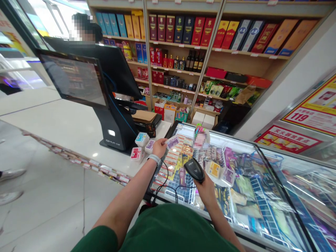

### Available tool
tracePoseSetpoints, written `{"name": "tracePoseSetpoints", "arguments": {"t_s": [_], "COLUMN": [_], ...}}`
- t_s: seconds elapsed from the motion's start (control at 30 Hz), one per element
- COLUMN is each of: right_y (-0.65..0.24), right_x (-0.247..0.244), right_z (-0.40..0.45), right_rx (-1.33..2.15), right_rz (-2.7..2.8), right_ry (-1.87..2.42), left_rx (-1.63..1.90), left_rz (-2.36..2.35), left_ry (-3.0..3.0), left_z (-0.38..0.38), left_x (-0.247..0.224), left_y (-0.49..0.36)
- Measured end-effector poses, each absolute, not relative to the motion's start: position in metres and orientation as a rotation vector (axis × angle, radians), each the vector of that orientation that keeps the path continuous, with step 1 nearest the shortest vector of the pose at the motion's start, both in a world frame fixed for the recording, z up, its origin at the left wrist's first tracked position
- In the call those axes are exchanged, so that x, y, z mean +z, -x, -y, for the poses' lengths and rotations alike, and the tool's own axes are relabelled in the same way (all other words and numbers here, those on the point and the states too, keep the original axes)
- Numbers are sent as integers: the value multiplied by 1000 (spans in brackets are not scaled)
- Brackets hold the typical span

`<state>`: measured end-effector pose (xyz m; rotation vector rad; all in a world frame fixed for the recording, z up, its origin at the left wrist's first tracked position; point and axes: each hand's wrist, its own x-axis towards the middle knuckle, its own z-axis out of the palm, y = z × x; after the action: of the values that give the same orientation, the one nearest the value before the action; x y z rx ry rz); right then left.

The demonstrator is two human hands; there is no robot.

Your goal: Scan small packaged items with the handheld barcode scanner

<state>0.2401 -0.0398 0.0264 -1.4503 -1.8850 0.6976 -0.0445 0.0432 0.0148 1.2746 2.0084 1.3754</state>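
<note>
My left hand (pixel 159 148), with a pale band at the wrist, pinches the edge of a small white and purple pack (pixel 172 142) over the left end of the glass-topped freezer. My right hand (pixel 205 187) is wrapped round a black barcode scanner (pixel 194 170), whose cable loops leftward over the glass. Beside my left hand, small clear boxes with a red label (pixel 136 153), a blue label (pixel 141 139) and a purple label (pixel 149 146) sit on the counter. Right of the scanner, a yellow-labelled box (pixel 214 169) and a purple-labelled box (pixel 228 175) lie on the glass.
A black point-of-sale terminal (pixel 115 126) stands on the white counter (pixel 78 126) at left, with a person (pixel 85 31) behind it. The freezer (pixel 278 175) stretches to the right. Shelves of boxed bottles (pixel 181 45) line the back. An open carton (pixel 147 120) sits behind the terminal.
</note>
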Motion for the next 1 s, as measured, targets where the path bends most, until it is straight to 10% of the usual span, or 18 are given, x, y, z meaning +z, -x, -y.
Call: {"name": "tracePoseSetpoints", "arguments": {"t_s": [1.0], "right_y": [-244], "right_x": [17], "right_z": [32], "right_rx": [694], "right_rz": [1888], "right_ry": [1463], "left_rx": [1355], "left_rz": [-1993], "left_ry": [-1237], "left_z": [-50], "left_x": [1], "left_y": [42]}}
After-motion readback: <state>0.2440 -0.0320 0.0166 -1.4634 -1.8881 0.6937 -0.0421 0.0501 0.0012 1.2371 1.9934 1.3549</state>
